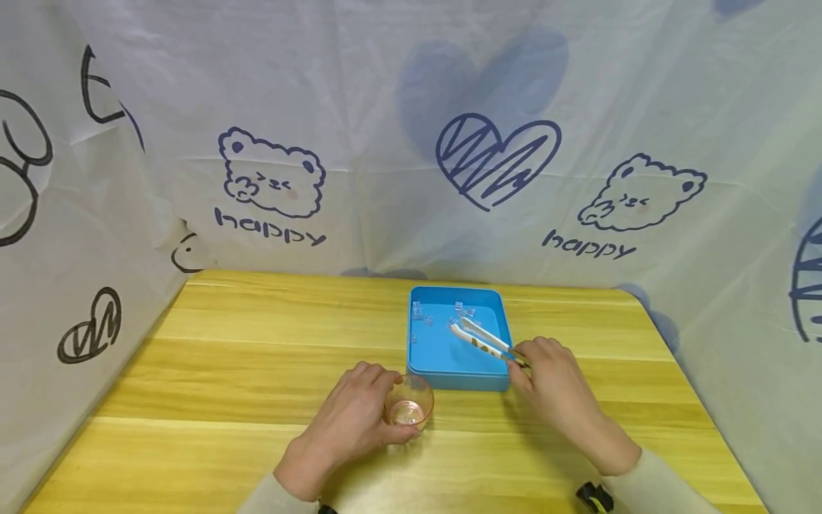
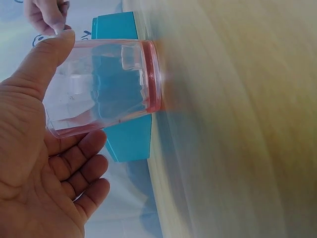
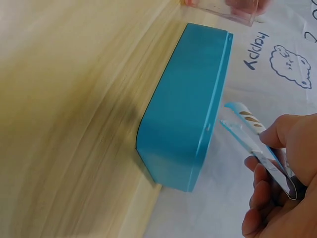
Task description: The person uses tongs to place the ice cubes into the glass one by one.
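My left hand [image 1: 359, 410] holds a clear, pink-tinted drinking glass [image 1: 409, 403], thumb on the near side and fingers on the far side. The glass stands upright on the table, as its pink base [image 2: 152, 77] shows in the left wrist view. Between thumb and fingers, my right hand [image 1: 555, 382] pinches a pair of white tongs [image 1: 478, 339] with gold marks. Their tips reach down into a blue square box [image 1: 459, 382], among several small clear cubes [image 1: 428, 320]. Whether a cube sits between the tips is too small to tell.
The wooden table [image 1: 244, 357] runs up to a pale cloth [image 1: 372, 143] printed with bears and hearts, hung behind it and at the sides. The box's low wall [image 3: 183, 94] stands between the glass and the right hand.
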Demonstrator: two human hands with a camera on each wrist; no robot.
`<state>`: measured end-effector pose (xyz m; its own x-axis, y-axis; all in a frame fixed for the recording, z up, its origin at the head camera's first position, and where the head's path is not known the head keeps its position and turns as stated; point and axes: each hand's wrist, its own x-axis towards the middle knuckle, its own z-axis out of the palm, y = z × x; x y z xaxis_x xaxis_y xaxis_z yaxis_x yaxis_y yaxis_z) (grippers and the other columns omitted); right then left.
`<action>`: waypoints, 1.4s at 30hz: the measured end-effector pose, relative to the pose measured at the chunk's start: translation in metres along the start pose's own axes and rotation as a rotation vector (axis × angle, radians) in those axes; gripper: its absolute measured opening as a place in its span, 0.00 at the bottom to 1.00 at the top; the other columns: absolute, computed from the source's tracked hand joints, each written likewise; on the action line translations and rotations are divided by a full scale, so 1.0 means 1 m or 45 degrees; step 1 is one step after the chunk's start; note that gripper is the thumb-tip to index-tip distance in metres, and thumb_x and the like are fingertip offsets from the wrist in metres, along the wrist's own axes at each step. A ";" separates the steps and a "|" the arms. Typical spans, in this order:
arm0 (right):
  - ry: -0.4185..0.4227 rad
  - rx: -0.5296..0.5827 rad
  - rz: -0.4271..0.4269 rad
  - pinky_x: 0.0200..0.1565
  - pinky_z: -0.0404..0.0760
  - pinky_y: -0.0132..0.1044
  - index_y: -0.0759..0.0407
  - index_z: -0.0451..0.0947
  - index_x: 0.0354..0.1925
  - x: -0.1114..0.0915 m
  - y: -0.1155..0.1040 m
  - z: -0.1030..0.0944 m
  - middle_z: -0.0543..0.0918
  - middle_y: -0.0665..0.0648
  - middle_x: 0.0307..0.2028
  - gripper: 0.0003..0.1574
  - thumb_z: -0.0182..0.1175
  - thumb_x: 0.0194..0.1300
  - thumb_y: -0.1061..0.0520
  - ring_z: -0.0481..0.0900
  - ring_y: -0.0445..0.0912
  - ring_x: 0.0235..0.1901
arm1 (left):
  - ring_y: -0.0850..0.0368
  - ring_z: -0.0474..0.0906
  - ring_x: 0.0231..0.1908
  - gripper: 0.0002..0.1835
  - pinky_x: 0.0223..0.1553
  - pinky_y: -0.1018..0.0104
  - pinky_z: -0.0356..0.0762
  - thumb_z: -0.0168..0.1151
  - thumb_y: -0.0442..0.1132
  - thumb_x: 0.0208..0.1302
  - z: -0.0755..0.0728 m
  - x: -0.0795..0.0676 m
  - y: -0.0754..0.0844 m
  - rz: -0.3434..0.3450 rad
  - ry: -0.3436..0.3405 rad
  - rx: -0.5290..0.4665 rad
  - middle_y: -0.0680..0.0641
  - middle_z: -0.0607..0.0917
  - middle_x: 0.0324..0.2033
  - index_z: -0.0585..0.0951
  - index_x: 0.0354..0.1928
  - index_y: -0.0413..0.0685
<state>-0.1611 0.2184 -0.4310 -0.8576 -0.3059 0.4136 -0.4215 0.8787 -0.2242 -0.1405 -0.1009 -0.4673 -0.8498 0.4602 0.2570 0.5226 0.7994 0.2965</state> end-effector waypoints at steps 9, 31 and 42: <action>-0.108 -0.009 -0.021 0.46 0.81 0.55 0.65 0.84 0.41 0.021 -0.013 0.022 0.84 0.57 0.35 0.10 0.69 0.68 0.57 0.80 0.53 0.37 | 0.52 0.78 0.51 0.41 0.58 0.53 0.78 0.80 0.67 0.50 0.001 0.000 -0.002 -0.005 0.000 -0.022 0.49 0.85 0.47 0.83 0.57 0.44; -0.199 -0.068 -0.165 0.37 0.69 0.41 0.62 0.83 0.41 0.042 -0.017 0.053 0.77 0.51 0.30 0.09 0.67 0.69 0.57 0.70 0.47 0.32 | 0.54 0.78 0.50 0.39 0.56 0.53 0.79 0.80 0.66 0.50 0.003 -0.001 -0.003 0.012 0.026 -0.026 0.50 0.85 0.46 0.84 0.55 0.46; -0.204 -0.065 -0.240 0.39 0.72 0.41 0.61 0.85 0.43 0.048 -0.012 0.053 0.81 0.52 0.34 0.08 0.67 0.70 0.56 0.72 0.48 0.35 | 0.55 0.78 0.51 0.39 0.56 0.54 0.79 0.78 0.69 0.52 0.004 -0.002 -0.005 0.013 0.028 -0.018 0.51 0.85 0.46 0.84 0.55 0.46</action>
<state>-0.2127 0.1734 -0.4556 -0.8029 -0.5166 0.2975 -0.5663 0.8168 -0.1100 -0.1414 -0.1040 -0.4734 -0.8428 0.4594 0.2804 0.5322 0.7891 0.3067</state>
